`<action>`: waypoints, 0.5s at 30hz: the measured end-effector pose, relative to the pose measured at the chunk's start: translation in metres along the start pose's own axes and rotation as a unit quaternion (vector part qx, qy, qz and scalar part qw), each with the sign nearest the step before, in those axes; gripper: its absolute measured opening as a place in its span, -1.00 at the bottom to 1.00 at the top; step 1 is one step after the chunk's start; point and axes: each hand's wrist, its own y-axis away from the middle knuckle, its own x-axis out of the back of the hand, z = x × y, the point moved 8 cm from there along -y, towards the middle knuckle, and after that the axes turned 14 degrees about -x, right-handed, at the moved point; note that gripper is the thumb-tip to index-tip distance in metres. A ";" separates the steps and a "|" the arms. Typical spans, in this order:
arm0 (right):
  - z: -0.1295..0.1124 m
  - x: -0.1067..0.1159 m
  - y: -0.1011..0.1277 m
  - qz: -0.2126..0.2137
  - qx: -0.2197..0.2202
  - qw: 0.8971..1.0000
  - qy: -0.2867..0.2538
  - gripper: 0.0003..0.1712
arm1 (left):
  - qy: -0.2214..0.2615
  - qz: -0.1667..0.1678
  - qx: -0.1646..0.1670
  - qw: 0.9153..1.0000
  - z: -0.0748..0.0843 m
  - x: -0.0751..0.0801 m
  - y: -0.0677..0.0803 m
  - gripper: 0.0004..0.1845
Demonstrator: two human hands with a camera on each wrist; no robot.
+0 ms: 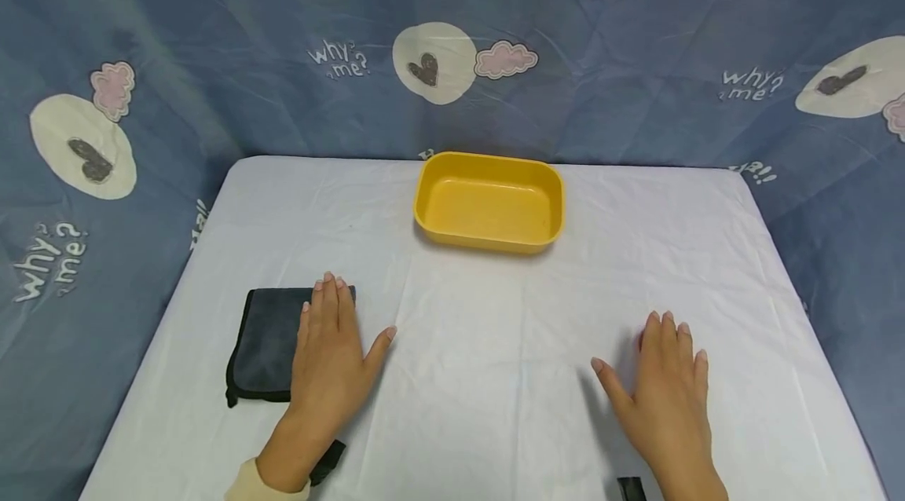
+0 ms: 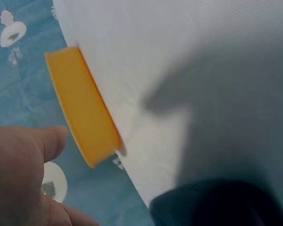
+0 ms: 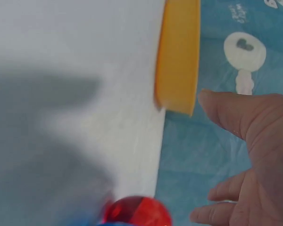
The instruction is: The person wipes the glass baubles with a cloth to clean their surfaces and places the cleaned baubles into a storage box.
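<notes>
The left hand (image 1: 332, 356) lies flat, fingers straight, its grip open, resting on the right part of a folded dark grey cloth (image 1: 269, 344) on the table (image 1: 481, 352). The right hand (image 1: 665, 383) is likewise flat and open, a red object (image 3: 137, 213) just under its fingertips. A yellow tub (image 1: 489, 201) stands well beyond both hands, between them.

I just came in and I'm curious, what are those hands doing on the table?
A person has both hands flat on a white table. The left hand rests on a dark folded cloth. The right hand lies over a small red thing, mostly hidden. A yellow tub sits empty at the far side, untouched.
</notes>
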 end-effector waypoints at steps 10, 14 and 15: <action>0.033 -0.005 0.012 -0.001 -0.051 0.999 0.000 0.30 | -0.014 -0.002 0.025 1.000 -0.018 -0.001 0.004 0.08; 0.047 -0.013 0.012 -0.053 -0.117 0.991 0.023 0.36 | -0.016 -0.014 0.033 0.999 -0.020 -0.004 0.006 0.09; 0.049 -0.015 0.012 -0.068 -0.134 0.988 0.030 0.38 | -0.017 -0.017 0.036 0.999 -0.021 -0.005 0.006 0.09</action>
